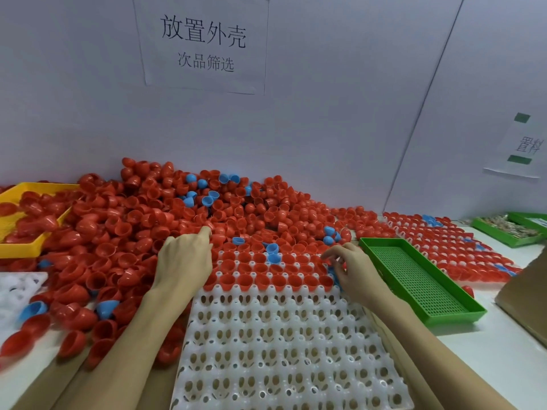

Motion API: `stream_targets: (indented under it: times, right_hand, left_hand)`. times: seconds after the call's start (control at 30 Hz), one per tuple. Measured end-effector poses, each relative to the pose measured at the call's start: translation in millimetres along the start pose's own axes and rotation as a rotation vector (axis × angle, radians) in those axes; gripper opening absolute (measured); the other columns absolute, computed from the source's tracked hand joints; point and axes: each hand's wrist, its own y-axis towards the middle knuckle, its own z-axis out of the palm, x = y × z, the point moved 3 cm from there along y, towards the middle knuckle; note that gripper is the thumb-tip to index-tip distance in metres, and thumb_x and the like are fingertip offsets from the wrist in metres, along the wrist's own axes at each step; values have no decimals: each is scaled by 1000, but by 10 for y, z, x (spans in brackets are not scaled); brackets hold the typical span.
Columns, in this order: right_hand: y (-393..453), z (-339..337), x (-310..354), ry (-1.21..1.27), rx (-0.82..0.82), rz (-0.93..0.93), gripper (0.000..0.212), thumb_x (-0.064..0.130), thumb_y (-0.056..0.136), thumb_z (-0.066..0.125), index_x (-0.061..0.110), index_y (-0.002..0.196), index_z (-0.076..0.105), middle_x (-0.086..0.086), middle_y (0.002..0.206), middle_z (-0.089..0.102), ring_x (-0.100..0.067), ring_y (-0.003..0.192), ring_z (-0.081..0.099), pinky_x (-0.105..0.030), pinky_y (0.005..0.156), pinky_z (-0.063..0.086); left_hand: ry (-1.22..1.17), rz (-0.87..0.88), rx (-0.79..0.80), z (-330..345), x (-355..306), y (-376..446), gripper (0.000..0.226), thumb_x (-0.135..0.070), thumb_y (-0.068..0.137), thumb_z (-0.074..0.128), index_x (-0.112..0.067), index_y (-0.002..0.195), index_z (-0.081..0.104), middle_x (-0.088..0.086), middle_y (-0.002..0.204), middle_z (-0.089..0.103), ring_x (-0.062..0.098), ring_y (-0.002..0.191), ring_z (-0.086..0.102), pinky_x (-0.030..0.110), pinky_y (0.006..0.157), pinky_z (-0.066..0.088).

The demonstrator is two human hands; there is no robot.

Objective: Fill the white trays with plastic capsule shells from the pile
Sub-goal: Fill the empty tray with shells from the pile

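A big pile of red capsule shells [142, 211], with a few blue ones mixed in, covers the table's left and back. In front of me lies a white tray [281, 335]. Its far rows hold red shells [263, 279] and two blue ones; the near rows are bare. My left hand [185, 258] reaches into the pile at the tray's far-left corner, one finger stretched onto the shells and the others hidden. My right hand [353, 272] hovers at the tray's far-right corner with curled fingers, and a blue shell [334, 275] shows under its palm.
An open green mesh tray [420, 282] lies right of the white tray. Behind it is a tray filled with shells [444, 244]. A yellow bin [20, 250] sits far left, another white tray [17, 288] below it, and a cardboard box [527, 294] at the right edge.
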Motion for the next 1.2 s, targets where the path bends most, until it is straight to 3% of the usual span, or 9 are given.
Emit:
stream_targets:
  times: [0.1, 0.27, 0.37, 0.57, 0.67, 0.8, 1.0, 1.1, 1.2]
  right_hand:
    - [5, -17, 13, -13, -10, -26, 27, 5, 104, 60, 19, 125, 69, 1, 119, 57, -17, 108, 57, -31, 97, 53]
    - [309, -69, 210, 16, -52, -37, 24, 6, 105, 56, 17, 119, 72, 3, 111, 58, -9, 95, 56, -14, 83, 47]
    - [567, 49, 460, 36, 6, -73, 27, 4, 105, 56, 16, 122, 72, 0, 116, 65, -11, 98, 61, -22, 90, 52]
    - [1004, 394, 950, 67, 174, -157, 29, -1, 103, 61, 18, 113, 79, 0, 124, 74, -15, 112, 69, -13, 87, 51]
    - [1104, 534, 1053, -6, 288, -112, 40, -8, 102, 54, 19, 116, 79, -2, 132, 71, -20, 116, 69, -29, 96, 60]
    - [1092, 485, 1098, 29, 246, -47, 47, -14, 100, 46, 16, 120, 77, -8, 138, 68, -25, 120, 68, -31, 97, 60]
    - [669, 156, 1162, 761, 183, 28, 48, -2, 104, 56, 38, 101, 82, 6, 108, 81, -10, 103, 75, -30, 91, 60]
    - [459, 108, 1193, 965, 298, 31, 36, 4, 103, 63, 33, 113, 81, -1, 112, 80, -21, 102, 74, -34, 93, 60]
    - [330, 81, 1175, 1052, 331, 57, 31, 7, 103, 65, 30, 117, 81, 1, 116, 79, -18, 104, 73, -34, 93, 60]
  left_hand:
    - [16, -83, -29, 11, 152, 27, 29, -21, 104, 58, -8, 129, 64, 10, 107, 72, 32, 99, 68, 45, 95, 49]
    - [59, -73, -12, 126, 357, 40, 37, -20, 101, 62, -13, 137, 59, 7, 129, 61, 30, 118, 53, 39, 98, 47]
    - [74, -33, -2, 191, 366, 38, 37, -14, 101, 59, -17, 137, 60, 1, 126, 65, 26, 117, 51, 37, 96, 46]
    - [145, -48, -20, 185, 399, 61, 32, -20, 103, 54, -18, 135, 62, 0, 129, 64, 25, 123, 51, 35, 102, 43]
    - [126, -67, -40, 151, 407, 63, 32, -26, 105, 52, -15, 134, 62, 4, 130, 63, 27, 124, 52, 37, 104, 43]
    - [113, -55, -69, 88, 374, 68, 31, -29, 107, 50, -14, 129, 65, 4, 126, 64, 25, 118, 54, 38, 102, 43]
    - [-659, 129, -150, -125, -23, 44, 17, -28, 101, 67, -22, 115, 72, -12, 103, 70, 4, 92, 65, 27, 85, 57]
    - [-937, 174, 51, -99, -313, -10, 51, -37, 89, 81, -36, 135, 59, -18, 114, 64, -4, 97, 67, 11, 77, 55]
    - [-1008, 135, 62, -70, -396, -59, 60, -29, 85, 86, -35, 137, 56, -13, 111, 64, 3, 91, 72, 17, 80, 59]
